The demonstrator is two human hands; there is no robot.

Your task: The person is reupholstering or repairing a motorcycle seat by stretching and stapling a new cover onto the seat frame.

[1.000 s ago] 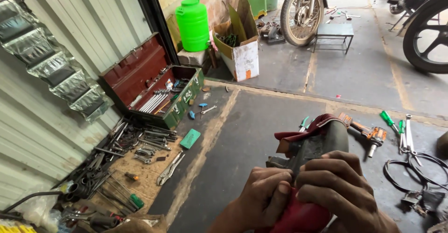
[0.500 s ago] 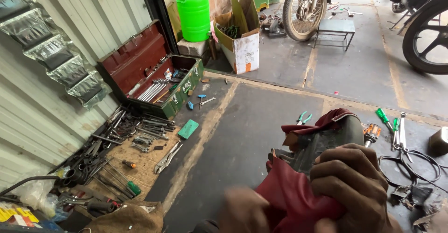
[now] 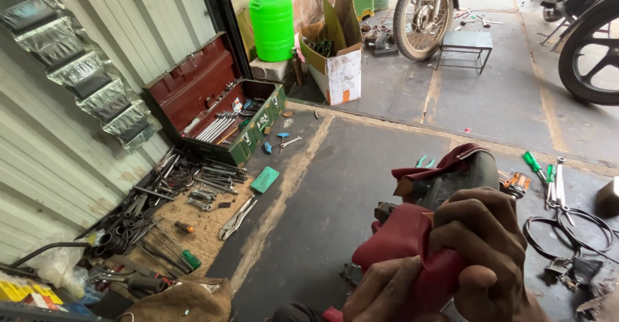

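Note:
Both hands sit low at the right of the head view. My right hand (image 3: 483, 244) grips a dark red cloth (image 3: 403, 238) pressed against a dark, greasy metal part (image 3: 461, 177), cylinder-shaped, with more of the cloth draped over its top. My left hand (image 3: 387, 290) closes on the lower folds of the same cloth from below. The underside of the metal part is hidden by the cloth and my fingers.
An open red-and-green toolbox (image 3: 213, 109) stands at the left, with several wrenches and pliers (image 3: 193, 186) spread on the floor beside it. A green plastic drum (image 3: 272, 22), a cardboard box (image 3: 335, 61), a motorcycle wheel (image 3: 422, 12) and a small bench (image 3: 465, 41) stand behind. Screwdrivers (image 3: 535, 164) and cable (image 3: 567, 228) lie at right.
The view has dropped slightly and come closer. My left hand has moved in under the cloth, and the cloth now covers more of the metal part's lower side.

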